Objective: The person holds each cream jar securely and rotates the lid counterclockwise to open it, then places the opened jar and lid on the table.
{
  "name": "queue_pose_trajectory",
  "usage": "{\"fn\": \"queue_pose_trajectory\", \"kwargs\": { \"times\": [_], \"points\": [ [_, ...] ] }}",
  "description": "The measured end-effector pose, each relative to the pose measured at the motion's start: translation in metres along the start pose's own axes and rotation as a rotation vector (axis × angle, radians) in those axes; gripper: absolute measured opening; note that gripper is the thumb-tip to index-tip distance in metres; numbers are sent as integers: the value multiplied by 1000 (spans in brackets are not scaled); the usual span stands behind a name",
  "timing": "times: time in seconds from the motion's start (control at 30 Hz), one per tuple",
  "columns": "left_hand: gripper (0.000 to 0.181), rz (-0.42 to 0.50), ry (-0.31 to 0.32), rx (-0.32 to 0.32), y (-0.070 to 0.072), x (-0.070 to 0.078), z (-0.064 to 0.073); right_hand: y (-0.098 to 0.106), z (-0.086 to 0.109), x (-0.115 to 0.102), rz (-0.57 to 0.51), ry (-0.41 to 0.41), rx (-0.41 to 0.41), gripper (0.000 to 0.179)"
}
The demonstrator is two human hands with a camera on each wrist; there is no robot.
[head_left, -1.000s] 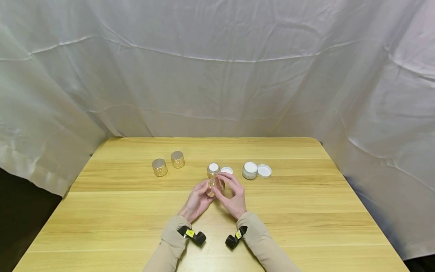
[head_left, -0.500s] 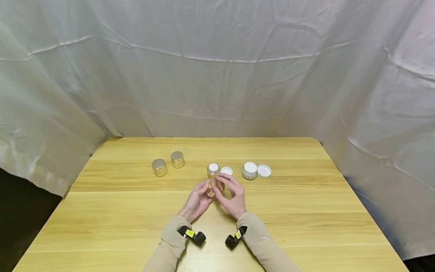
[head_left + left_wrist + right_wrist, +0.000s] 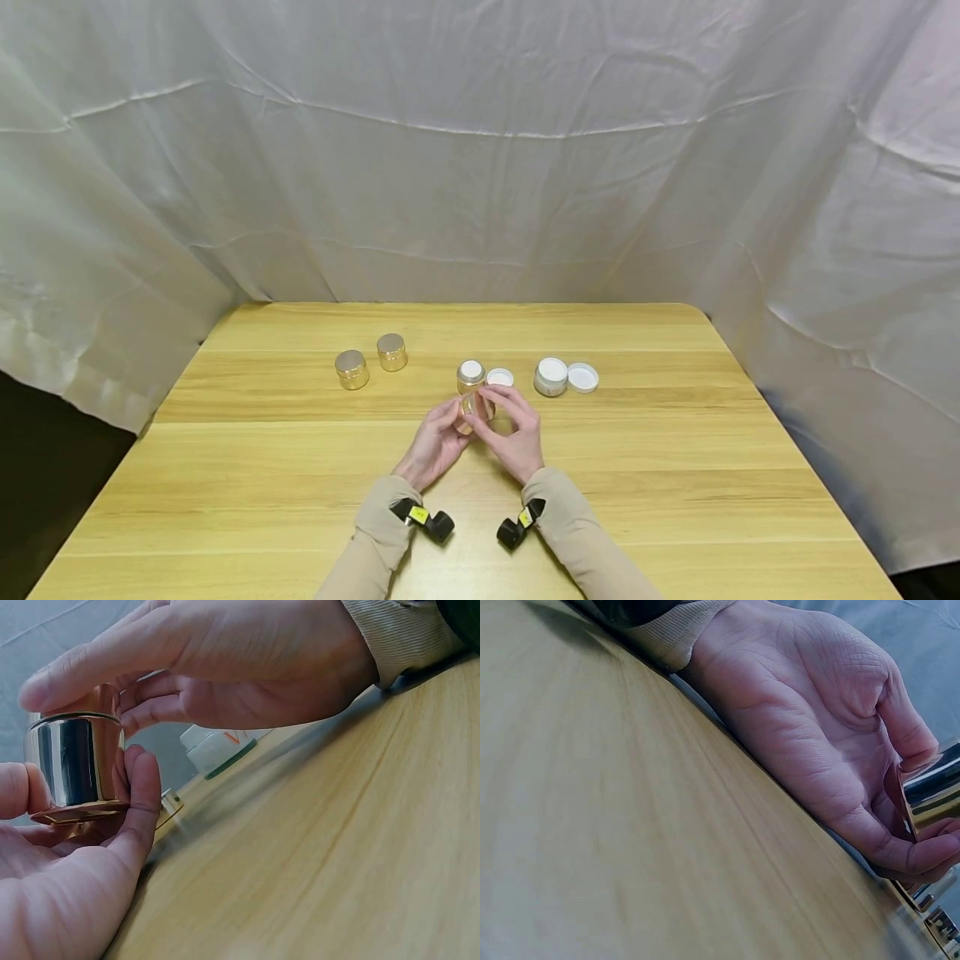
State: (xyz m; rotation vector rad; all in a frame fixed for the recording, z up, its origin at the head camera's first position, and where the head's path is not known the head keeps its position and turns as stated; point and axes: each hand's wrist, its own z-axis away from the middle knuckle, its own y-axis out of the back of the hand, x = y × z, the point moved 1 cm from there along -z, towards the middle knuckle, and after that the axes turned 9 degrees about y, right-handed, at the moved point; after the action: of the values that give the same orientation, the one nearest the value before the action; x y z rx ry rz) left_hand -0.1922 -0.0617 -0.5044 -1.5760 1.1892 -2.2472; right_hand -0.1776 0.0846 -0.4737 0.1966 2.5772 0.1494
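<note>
Gold jar [image 3: 71, 763] btwn hands [image 3: 435, 443] [image 3: 522, 446]; open jar [image 3: 471, 372], part-hidden lid [image 3: 500, 377] behind.

Your jar [image 3: 71, 761], left in the left-wrist view, looks mirror-glossy and metallic; your table [image 3: 262, 483], smooth wood grain; your cuff [image 3: 396, 637], matt ribbed cloth; the curtain [image 3: 480, 192] up top, creased, sheeny fabric.

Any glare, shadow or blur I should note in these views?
Head: pale glare on the wooden table near the bottom edge; left wrist: streaky reflections on the gold jar, a long dark shadow across the wood; right wrist: bluish cast, soft wood grain, small things at lower right too blurred to identify.
</note>
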Motion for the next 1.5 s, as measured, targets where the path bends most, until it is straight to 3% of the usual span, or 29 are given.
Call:
{"fn": "queue_pose_trajectory", "kwargs": {
  "times": [0.23, 0.4, 0.73, 0.93, 1.1, 1.2, 1.5],
  "points": [
    [39, 5, 0, 8, 0, 0, 1, -1, 1, 2, -99, 65, -28, 38],
    [37, 6, -4, 9, 0, 0, 0, -1, 0, 0, -104, 51, -43, 40],
    [33, 27, 12, 73, 0, -1, 0, -1, 2, 4, 34, -62, -47, 33],
    [33, 42, -25, 94, 1, -2, 0, -3, 13, 25, -20, -111, 3, 30],
    [32, 88, -102, 71, 3, -1, 1, -3, 18, 34, -91, -231, 44, 28],
    [31, 122, -142, 39, 4, 0, 2, -3, 19, 35, -112, -295, 58, 27],
    [32, 181, -188, 85, 2, 4, 4, -4, 19, 32, -122, -412, 97, 31]
  ]
}}
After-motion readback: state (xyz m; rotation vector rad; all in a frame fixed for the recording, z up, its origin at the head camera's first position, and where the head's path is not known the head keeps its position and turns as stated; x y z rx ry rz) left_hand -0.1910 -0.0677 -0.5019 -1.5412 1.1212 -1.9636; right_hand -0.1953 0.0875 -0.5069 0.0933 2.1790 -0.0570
